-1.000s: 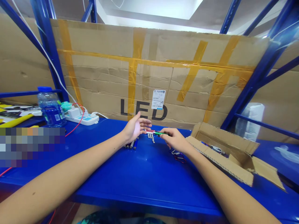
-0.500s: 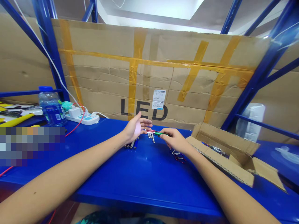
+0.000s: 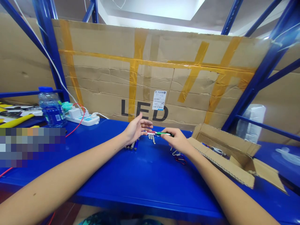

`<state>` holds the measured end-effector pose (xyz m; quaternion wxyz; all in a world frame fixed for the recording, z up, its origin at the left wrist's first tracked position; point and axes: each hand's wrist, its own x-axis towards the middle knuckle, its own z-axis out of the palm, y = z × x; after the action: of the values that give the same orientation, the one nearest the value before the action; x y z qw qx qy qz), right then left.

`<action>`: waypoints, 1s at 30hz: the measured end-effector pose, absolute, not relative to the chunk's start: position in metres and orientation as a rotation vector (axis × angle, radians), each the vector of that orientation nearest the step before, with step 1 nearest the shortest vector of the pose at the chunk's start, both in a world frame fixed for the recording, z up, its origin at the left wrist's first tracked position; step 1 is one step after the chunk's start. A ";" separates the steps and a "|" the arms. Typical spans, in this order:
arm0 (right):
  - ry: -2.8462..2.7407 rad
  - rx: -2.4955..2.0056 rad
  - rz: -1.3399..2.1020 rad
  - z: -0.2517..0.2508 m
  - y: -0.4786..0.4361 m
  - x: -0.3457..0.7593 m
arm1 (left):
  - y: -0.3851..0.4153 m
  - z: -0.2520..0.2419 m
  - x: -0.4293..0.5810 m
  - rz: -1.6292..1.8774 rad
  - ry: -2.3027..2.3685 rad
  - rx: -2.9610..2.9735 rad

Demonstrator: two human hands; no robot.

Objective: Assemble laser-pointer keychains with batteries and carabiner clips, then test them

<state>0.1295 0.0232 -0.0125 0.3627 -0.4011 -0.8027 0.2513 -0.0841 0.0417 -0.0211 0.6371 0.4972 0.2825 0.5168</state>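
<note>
The blue table (image 3: 145,178) is bounded in front by a straight edge and behind by a tall cardboard panel (image 3: 105,81). Between the two forearms, a broad stretch of table top is left from the small parts down to the front edge. On the right, this stretch is limited by the open cardboard box (image 3: 220,163), whose flaps are spread outward; on the left, by the red cable (image 3: 74,128), the white power strip (image 3: 91,120) and the bottle (image 3: 54,114). Behind the fingers, only a narrow strip of table is seen before the panel.

One green tube (image 3: 164,133) is held by the right hand (image 3: 173,137), pinched at the fingertips over the middle of the table, roughly level and pointed toward the other hand. The left hand (image 3: 138,128) is held half spread, thumb raised and fingers extended; whether the red and silver piece (image 3: 151,132) at its lower fingers is gripped, or is joined to the green tube, cannot be told.

About four tubes (image 3: 132,145) are laid side by side below the left hand, partly covered by it. Roughly ten silver discs (image 3: 152,137) are set in short rows between the hands. At least two clips (image 3: 175,153) are placed below the right wrist. One bottle, one power strip and one box are counted.
</note>
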 end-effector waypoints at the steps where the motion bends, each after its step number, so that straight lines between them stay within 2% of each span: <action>1: -2.057 -1.036 0.639 -0.013 0.024 0.130 | 0.042 -0.022 -0.084 1.179 0.647 1.136; 30: -2.049 -0.968 0.503 -0.017 0.034 0.136 | 0.041 -0.019 -0.084 1.168 0.659 1.137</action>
<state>0.1364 0.0339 -0.0167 0.3987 -0.3823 -0.8095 0.1988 -0.0844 0.0407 -0.0194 0.6379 0.4979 0.2886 0.5118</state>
